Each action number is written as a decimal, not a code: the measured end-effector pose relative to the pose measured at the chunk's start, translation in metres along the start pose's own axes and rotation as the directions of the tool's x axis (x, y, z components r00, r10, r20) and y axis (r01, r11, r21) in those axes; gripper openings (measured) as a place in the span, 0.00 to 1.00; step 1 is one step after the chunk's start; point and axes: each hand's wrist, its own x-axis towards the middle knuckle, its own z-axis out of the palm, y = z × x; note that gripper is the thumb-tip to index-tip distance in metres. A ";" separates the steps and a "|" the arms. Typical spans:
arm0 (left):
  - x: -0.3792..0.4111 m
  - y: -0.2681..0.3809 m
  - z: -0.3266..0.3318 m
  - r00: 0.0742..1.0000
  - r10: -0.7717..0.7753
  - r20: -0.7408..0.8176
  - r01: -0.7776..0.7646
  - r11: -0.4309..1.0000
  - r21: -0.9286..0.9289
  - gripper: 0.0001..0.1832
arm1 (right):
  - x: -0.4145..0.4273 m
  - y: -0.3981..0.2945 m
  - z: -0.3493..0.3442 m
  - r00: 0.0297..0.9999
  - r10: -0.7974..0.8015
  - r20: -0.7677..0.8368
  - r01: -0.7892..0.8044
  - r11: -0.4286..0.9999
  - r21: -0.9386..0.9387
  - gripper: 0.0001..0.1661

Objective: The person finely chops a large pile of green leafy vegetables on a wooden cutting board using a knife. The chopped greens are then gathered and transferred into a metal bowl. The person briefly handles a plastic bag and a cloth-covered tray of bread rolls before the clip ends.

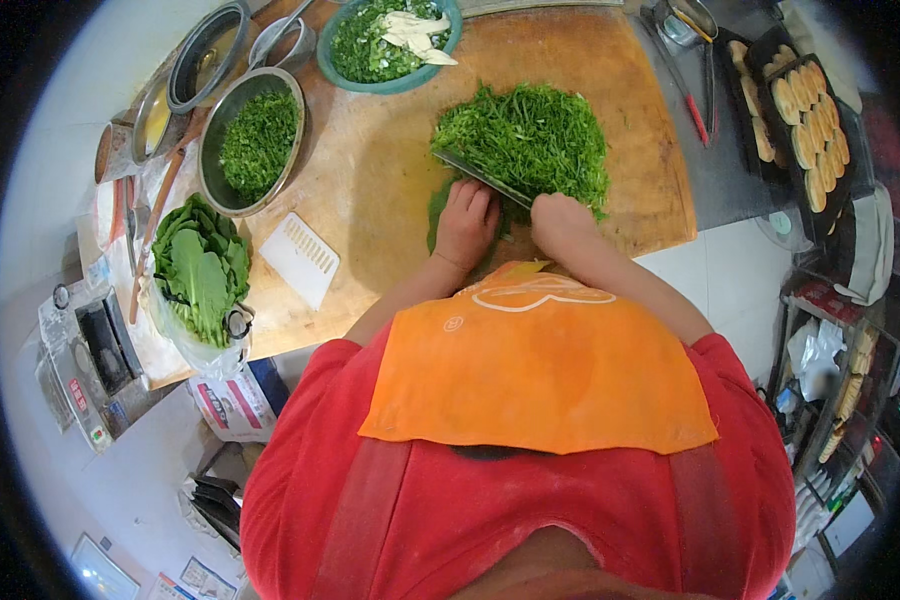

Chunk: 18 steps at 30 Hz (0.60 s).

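My right hand (562, 225) grips the handle end of a kitchen knife (483, 178), whose blade slants up and to the left. Just left of the blade, my left hand (466, 225) presses with curled fingers on dark green leaves (440, 214), which it partly covers. A broad pile of finely shredded greens (529, 142) lies beyond the knife, against its far side. All of this rests on a wooden worktop (390, 180). The knife's handle is hidden in my fist.
A metal bowl (304, 142) of chopped greens and a green basin (326, 67) stand at the back left. Whole leafy greens (202, 262) sit in a plastic bag near a white scraper (300, 259). At right are red-handled tongs (696, 120) and trays of baked pastries (814, 135).
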 end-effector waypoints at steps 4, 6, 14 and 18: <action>-0.008 0.000 -0.009 1.000 0.016 0.022 -0.017 0.999 0.028 0.14 | -0.038 0.007 -0.015 0.996 -0.082 -0.026 0.081 0.996 -0.032 0.08; -0.006 0.000 -0.012 0.999 0.033 0.028 -0.034 0.999 0.036 0.15 | -0.040 0.005 -0.014 0.999 -0.055 -0.002 0.055 0.998 -0.042 0.08; -0.006 -0.001 -0.011 1.000 0.017 -0.011 -0.016 0.997 0.074 0.16 | -0.031 -0.004 -0.025 0.994 -0.058 0.090 0.062 0.997 -0.042 0.06; -0.004 0.002 -0.008 1.000 0.023 0.014 -0.024 0.999 0.044 0.15 | -0.020 0.003 0.000 0.998 -0.065 0.026 0.065 0.998 -0.006 0.07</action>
